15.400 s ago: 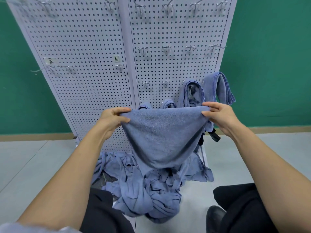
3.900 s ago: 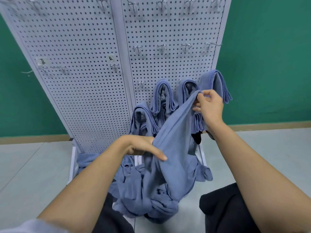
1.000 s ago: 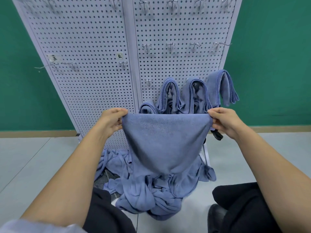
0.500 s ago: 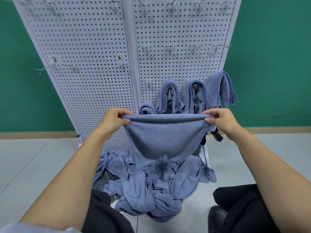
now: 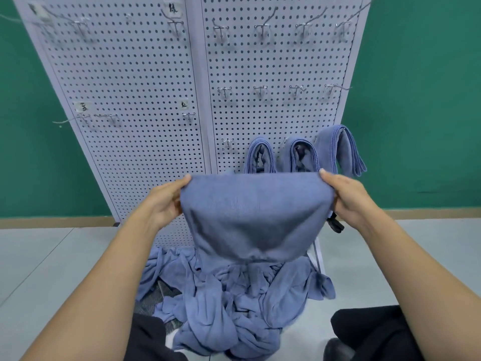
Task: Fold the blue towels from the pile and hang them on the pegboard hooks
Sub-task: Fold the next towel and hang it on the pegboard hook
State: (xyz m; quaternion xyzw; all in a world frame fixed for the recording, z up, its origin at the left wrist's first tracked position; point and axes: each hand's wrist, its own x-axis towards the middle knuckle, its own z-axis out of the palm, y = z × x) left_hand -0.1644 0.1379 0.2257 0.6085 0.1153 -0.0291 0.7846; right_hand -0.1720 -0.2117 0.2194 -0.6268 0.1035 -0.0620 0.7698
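I hold a folded blue towel (image 5: pixel 253 217) stretched in front of me, its doubled lower edge hanging free above the pile. My left hand (image 5: pixel 164 201) pinches its left top corner and my right hand (image 5: pixel 346 196) pinches its right top corner. Behind it stands the white pegboard (image 5: pixel 145 100) with rows of metal hooks. Three folded blue towels (image 5: pixel 302 155) hang on the lowest hooks at the right, partly hidden by the held towel. An empty hook (image 5: pixel 227 143) sits left of them. The pile of crumpled blue towels (image 5: pixel 234 303) lies on the floor below.
The pegboard's white frame leg (image 5: pixel 316 254) runs down at the right of the pile. A black clip-like object (image 5: pixel 335 225) shows under my right hand. My dark-trousered knees (image 5: pixel 369 332) are at the bottom, beside the pile. Green wall and grey floor surround the board.
The towel's lower half has come up from the pile and now hangs shorter, doubled over. My hands stay at the top corners. The view has tilted up, showing more of the board.
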